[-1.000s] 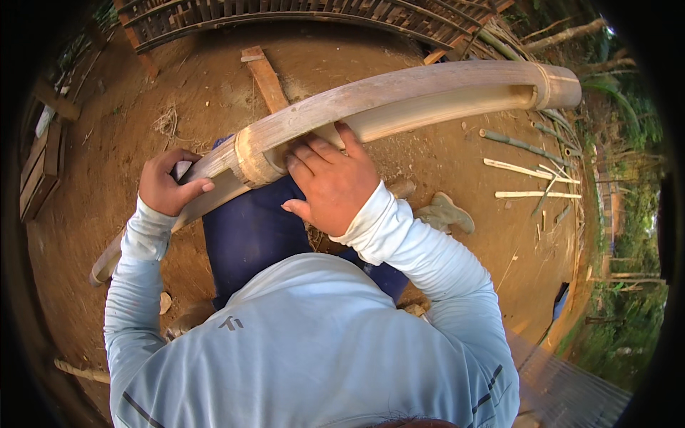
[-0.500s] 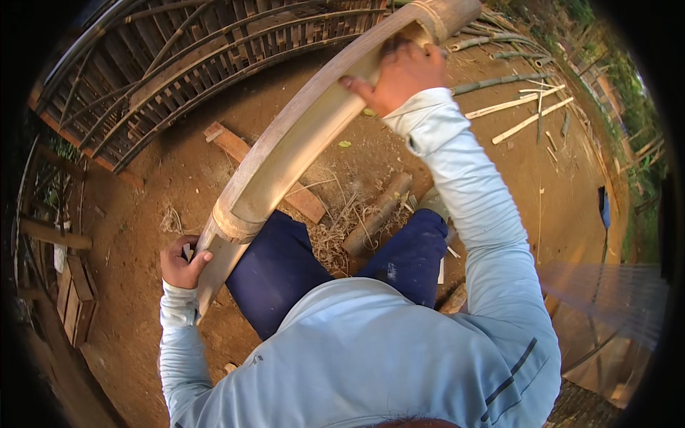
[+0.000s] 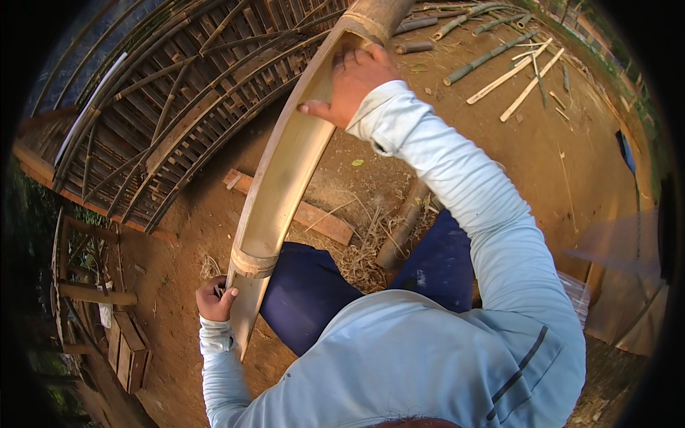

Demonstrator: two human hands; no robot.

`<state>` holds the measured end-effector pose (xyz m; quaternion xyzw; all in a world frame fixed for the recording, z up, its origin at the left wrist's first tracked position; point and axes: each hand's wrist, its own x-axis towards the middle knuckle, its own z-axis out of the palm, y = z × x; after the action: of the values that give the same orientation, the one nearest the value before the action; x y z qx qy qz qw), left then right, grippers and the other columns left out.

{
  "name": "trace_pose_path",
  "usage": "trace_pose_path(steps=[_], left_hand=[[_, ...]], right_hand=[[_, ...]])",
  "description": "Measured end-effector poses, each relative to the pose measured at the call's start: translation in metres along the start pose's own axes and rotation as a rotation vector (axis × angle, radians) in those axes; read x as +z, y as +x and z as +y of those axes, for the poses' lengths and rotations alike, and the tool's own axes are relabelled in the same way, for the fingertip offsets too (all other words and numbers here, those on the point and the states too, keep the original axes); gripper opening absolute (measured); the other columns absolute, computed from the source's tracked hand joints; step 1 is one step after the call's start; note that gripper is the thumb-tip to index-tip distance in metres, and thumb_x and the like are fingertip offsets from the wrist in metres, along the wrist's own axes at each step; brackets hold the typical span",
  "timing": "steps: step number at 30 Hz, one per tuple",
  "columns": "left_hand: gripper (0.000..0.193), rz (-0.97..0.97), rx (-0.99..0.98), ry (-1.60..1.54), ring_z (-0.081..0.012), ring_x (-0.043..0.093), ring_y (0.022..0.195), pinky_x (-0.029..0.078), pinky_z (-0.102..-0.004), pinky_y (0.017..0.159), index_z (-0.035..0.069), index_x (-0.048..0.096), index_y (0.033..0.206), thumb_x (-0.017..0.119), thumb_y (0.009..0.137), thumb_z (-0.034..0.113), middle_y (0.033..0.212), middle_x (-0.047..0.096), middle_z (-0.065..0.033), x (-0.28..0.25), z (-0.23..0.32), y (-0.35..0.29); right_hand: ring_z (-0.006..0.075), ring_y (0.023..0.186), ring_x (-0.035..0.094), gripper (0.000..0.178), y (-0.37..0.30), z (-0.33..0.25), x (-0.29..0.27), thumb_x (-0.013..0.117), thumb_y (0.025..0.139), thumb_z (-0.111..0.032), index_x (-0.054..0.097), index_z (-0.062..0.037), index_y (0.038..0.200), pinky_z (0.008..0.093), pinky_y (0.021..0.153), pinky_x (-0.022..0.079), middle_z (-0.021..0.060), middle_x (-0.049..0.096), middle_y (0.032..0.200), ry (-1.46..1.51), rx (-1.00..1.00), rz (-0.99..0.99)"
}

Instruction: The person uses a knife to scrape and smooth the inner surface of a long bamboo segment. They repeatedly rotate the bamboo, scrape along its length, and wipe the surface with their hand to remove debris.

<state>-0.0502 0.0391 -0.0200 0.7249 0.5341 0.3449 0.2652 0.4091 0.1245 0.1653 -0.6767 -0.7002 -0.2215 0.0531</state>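
Note:
A thick bamboo pole [image 3: 275, 178] slants from beside my left thigh up to the top edge, where its far end leaves the view. One side is cut away, so the pale hollow shows between two nodes. At the near end, my left hand [image 3: 215, 299] is closed round the thin cut edge, thumb on top. My right hand [image 3: 357, 85] reaches across the right rim into the hollow, just short of the far node. Its thumb is stretched apart toward the left wall and its fingers lie against the inside; the fingertips are partly hidden.
Between my knees a short bamboo piece [image 3: 404, 225] lies among curly shavings [image 3: 367, 264]. A reddish wooden plank [image 3: 325, 222] crosses the dirt under the pole. Slatted bamboo framing [image 3: 193, 121] stands far left. Bamboo poles [image 3: 489, 57] and split strips [image 3: 531, 85] lie far right.
The view has shifted and turned, and the bamboo now stands steeper in it. Both hands remain at about the same places along the pole; my right thumb still points left.

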Motion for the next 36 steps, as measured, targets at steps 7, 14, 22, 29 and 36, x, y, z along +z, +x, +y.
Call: trace_pose_path(steps=[7,14,22,29,36], left_hand=[[0.061,0.009,0.010,0.048,-0.0156,0.063,0.069,0.051,-0.0312,0.065,-0.008,0.071,0.091,0.084,0.074,0.049,0.073,0.070,-0.0099,0.002,0.008,-0.003],[0.054,0.017,-0.011,0.071,-0.0138,0.060,0.066,0.049,-0.0295,0.063,-0.007,0.072,0.090,0.085,0.074,0.043,0.070,0.068,-0.0073,0.006,0.012,0.000],[0.055,0.006,-0.026,0.033,-0.0127,0.058,0.065,0.047,-0.0289,0.061,-0.006,0.072,0.091,0.086,0.074,0.044,0.069,0.066,-0.0057,0.003,0.004,-0.001],[0.051,0.040,-0.022,0.051,-0.0135,0.059,0.067,0.048,-0.0293,0.064,-0.006,0.073,0.092,0.085,0.075,0.040,0.072,0.068,-0.0070,0.005,0.009,-0.004],[0.048,0.045,-0.023,0.055,-0.0131,0.060,0.067,0.049,-0.0292,0.063,-0.006,0.073,0.092,0.085,0.075,0.037,0.072,0.068,-0.0077,0.003,0.008,-0.002]], right_hand=[[0.0350,0.142,0.040,0.105,-0.048,-0.047,0.027,0.036,0.089,-0.081,0.050,0.0096,0.140,0.0602,0.120,0.014,0.0273,0.050,0.144,0.140,-0.240,0.191],[0.0353,0.141,0.040,0.104,-0.001,-0.003,-0.001,0.036,0.090,-0.081,0.054,0.0106,0.136,0.0547,0.119,0.018,0.0274,0.051,0.144,0.085,-0.062,-0.057],[0.0347,0.140,0.043,0.098,-0.029,-0.022,0.016,0.040,0.090,-0.077,0.054,0.0078,0.137,0.0581,0.120,0.016,0.0256,0.051,0.144,0.144,-0.155,0.113],[0.0395,0.136,0.044,0.079,-0.015,-0.031,0.020,0.052,0.095,-0.057,0.054,0.0138,0.131,0.0483,0.120,0.024,0.0327,0.052,0.137,0.379,-0.099,0.168],[0.0483,0.147,0.026,0.089,-0.026,-0.094,0.030,0.064,0.095,-0.045,0.027,0.0190,0.145,0.0478,0.122,0.020,0.0402,0.030,0.151,1.976,0.262,0.771]])
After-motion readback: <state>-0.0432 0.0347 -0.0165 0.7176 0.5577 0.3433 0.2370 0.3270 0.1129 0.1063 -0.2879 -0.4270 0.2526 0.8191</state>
